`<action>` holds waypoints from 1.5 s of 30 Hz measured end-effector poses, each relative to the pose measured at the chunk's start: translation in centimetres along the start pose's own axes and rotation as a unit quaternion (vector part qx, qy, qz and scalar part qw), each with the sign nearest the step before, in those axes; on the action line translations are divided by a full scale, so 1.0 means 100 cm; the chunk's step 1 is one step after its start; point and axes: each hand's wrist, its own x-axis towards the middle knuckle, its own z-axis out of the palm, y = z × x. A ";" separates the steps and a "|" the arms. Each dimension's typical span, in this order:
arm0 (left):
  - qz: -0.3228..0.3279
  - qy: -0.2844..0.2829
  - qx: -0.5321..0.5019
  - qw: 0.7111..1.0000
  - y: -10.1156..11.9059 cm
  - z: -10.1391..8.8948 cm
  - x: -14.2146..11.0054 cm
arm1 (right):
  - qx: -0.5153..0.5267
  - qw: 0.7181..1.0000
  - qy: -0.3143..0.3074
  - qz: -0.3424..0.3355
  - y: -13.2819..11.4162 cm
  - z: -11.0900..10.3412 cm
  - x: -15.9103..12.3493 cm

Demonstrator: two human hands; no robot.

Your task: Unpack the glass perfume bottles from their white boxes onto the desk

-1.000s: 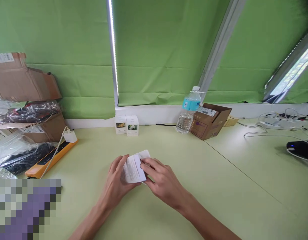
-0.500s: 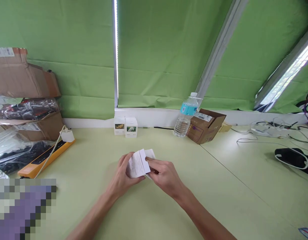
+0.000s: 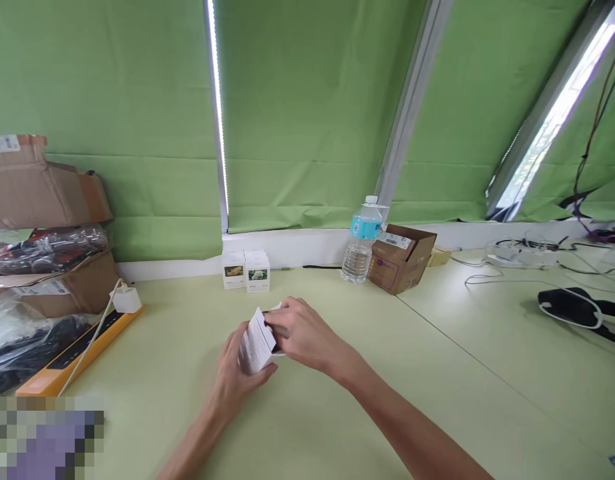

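Above the middle of the table, my left hand [image 3: 237, 370] is closed around a small white box [image 3: 257, 343] with fine print on its side. The box is tilted, and its end facing right stands open with a flap raised. At that end is my right hand [image 3: 302, 333], its fingers bent and their tips inside the opening. Something dark shows there, but what the fingertips grip is hidden. Farther back, two similar white boxes with flower pictures stand side by side, the left box [image 3: 234, 271] touching or nearly touching the right box [image 3: 258, 272].
A water bottle [image 3: 362, 241] stands beside an opened cardboard box [image 3: 402, 259] at the back. On the left lie an orange power strip [image 3: 80, 350] and stacked cartons [image 3: 42, 190] with plastic-wrapped items. Cables [image 3: 527, 257] and a black object [image 3: 570, 307] lie at right.
My right fingers have moved from the box's edge into its open end. The flap now stands up, and the box is tilted more. The camera view has shifted slightly.
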 end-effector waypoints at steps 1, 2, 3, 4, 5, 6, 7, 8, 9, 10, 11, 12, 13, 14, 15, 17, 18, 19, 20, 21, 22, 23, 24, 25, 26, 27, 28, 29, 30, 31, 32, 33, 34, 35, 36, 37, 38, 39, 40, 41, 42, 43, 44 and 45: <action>-0.001 0.001 0.000 1.000 0.000 0.000 0.000 | 0.001 1.000 -0.002 -0.007 0.000 0.001 0.002; 0.000 0.000 0.001 1.000 0.000 0.001 0.000 | 0.004 1.000 -0.005 -0.016 0.001 0.002 0.003; 0.004 -0.003 0.002 1.000 0.000 0.001 0.000 | 0.009 1.000 -0.009 -0.026 0.002 0.002 0.004; 0.009 -0.009 0.005 1.000 0.000 0.001 0.000 | 0.014 0.999 -0.011 -0.031 0.003 0.002 0.005; 0.012 -0.014 0.007 1.000 0.000 0.002 0.000 | 0.016 0.999 -0.011 -0.030 0.005 0.001 0.006; 0.013 -0.018 0.008 1.000 0.000 0.002 0.000 | 0.018 0.999 -0.008 -0.025 0.006 0.001 0.006; 0.012 -0.020 0.008 1.000 0.000 0.002 0.000 | 0.019 1.000 -0.006 -0.020 0.007 0.000 0.006; 0.010 -0.020 0.008 1.000 0.000 0.002 -0.001 | 0.020 1.000 -0.006 -0.018 0.007 0.000 0.005; 0.009 -0.019 0.008 1.000 0.001 0.002 -0.001 | 0.020 1.000 -0.007 -0.018 0.007 0.001 0.004; 0.011 -0.017 0.008 1.000 0.001 0.002 -0.001 | 0.018 1.000 -0.009 -0.019 0.007 0.002 0.003; 0.015 -0.016 0.009 1.000 0.002 0.002 -0.002 | 0.016 1.000 -0.014 -0.022 0.007 0.003 0.002; 0.018 -0.019 0.012 1.000 0.004 0.001 -0.002 | 0.015 0.999 -0.022 -0.023 0.006 0.005 0.000; 0.021 -0.025 0.016 0.999 0.006 0.000 -0.003 | 0.016 0.999 -0.029 -0.022 0.006 0.006 -0.003; 0.025 -0.035 0.021 0.999 0.009 -0.001 -0.003 | 0.019 0.999 -0.031 -0.015 0.005 0.007 -0.006; 0.027 -0.044 0.027 0.998 0.012 -0.003 -0.004 | 0.021 0.999 -0.032 -0.005 0.005 0.009 -0.009; 0.035 -0.068 0.037 0.996 0.018 -0.007 -0.005 | 0.023 0.999 -0.027 0.014 0.006 0.011 -0.015; 0.038 -0.079 0.041 0.995 0.020 -0.009 -0.005 | 0.020 0.999 -0.022 0.021 0.006 0.011 -0.017; 0.041 -0.087 0.046 0.994 0.021 -0.011 -0.005 | 0.016 0.999 -0.015 0.024 0.007 0.012 -0.019; 0.043 -0.090 0.052 0.994 0.022 -0.012 -0.006 | 0.012 1.000 -0.009 0.025 0.009 0.013 -0.021; 0.046 -0.089 0.059 0.993 0.022 -0.013 -0.006 | 0.008 1.000 -0.006 0.025 0.010 0.015 -0.022; 0.050 -0.086 0.067 0.993 0.021 -0.013 -0.007 | 0.005 1.000 -0.005 0.024 0.012 0.016 -0.022; 0.055 -0.079 0.077 0.992 0.020 -0.013 -0.007 | 0.002 1.000 -0.007 0.024 0.014 0.018 -0.022; 0.061 -0.073 0.086 0.992 0.018 -0.013 -0.008 | 0.000 1.000 -0.010 0.024 0.016 0.020 -0.022; 0.068 -0.068 0.095 0.991 0.017 -0.012 -0.009 | 0.000 1.000 -0.014 0.022 0.017 0.021 -0.022; 0.073 -0.065 0.103 0.990 0.016 -0.012 -0.009 | 0.001 1.000 -0.016 0.020 0.018 0.023 -0.021; 0.078 -0.064 0.111 0.989 0.015 -0.012 -0.009 | 0.004 1.000 -0.015 0.017 0.019 0.025 -0.021; 0.083 -0.065 0.116 0.988 0.015 -0.012 -0.009 | 0.009 1.000 -0.012 0.013 0.020 0.027 -0.021; 0.085 -0.066 0.120 0.987 0.015 -0.012 -0.009 | 0.019 1.000 -0.009 0.006 0.020 0.028 -0.021; 0.087 -0.069 0.120 0.986 0.015 -0.012 -0.009 | 0.032 0.999 -0.007 -0.004 0.019 0.029 -0.021; 0.089 -0.073 0.119 0.986 0.015 -0.013 -0.009 | 0.045 0.999 -0.004 -0.014 0.019 0.031 -0.021; 0.089 -0.076 0.117 0.986 0.015 -0.014 -0.008 | 0.058 0.998 0.000 -0.023 0.018 0.032 -0.021; 0.090 -0.078 0.114 0.986 0.015 -0.014 -0.008 | 0.068 0.997 0.005 -0.030 0.017 0.033 -0.021; 0.089 -0.080 0.112 0.986 0.015 -0.015 -0.008 | 0.074 0.997 0.012 -0.032 0.016 0.034 -0.020; 0.089 -0.080 0.109 0.987 0.015 -0.016 -0.008 | 0.076 0.996 0.018 -0.032 0.016 0.035 -0.020; 0.089 -0.081 0.106 0.987 0.015 -0.016 -0.008 | 0.075 0.996 0.024 -0.029 0.015 0.036 -0.020; 0.088 -0.081 0.103 0.987 0.015 -0.017 -0.008 | 0.072 0.997 0.026 -0.027 0.015 0.036 -0.020; 0.088 -0.080 0.100 0.988 0.015 -0.017 -0.008 | 0.070 0.997 0.025 -0.025 0.014 0.036 -0.020; 0.088 -0.080 0.098 0.988 0.015 -0.017 -0.008 | 0.066 0.997 0.022 -0.023 0.014 0.036 -0.019; 0.087 -0.080 0.096 0.988 0.016 -0.018 -0.008 | 0.063 0.998 0.018 -0.022 0.014 0.035 -0.019; 0.087 -0.080 0.095 0.989 0.016 -0.018 -0.008 | 0.061 0.998 0.014 -0.022 0.014 0.035 -0.019; 0.086 -0.081 0.092 0.989 0.016 -0.018 -0.008 | 0.061 0.998 0.011 -0.023 0.014 0.034 -0.019; 0.086 -0.081 0.088 0.989 0.016 -0.018 -0.008 | 0.062 0.998 0.010 -0.024 0.014 0.034 -0.019; 0.086 -0.082 0.082 0.989 0.016 -0.018 -0.008 | 0.065 0.998 0.011 -0.025 0.015 0.035 -0.018; 0.085 -0.083 0.077 0.990 0.015 -0.018 -0.008 | 0.069 0.997 0.012 -0.026 0.015 0.035 -0.018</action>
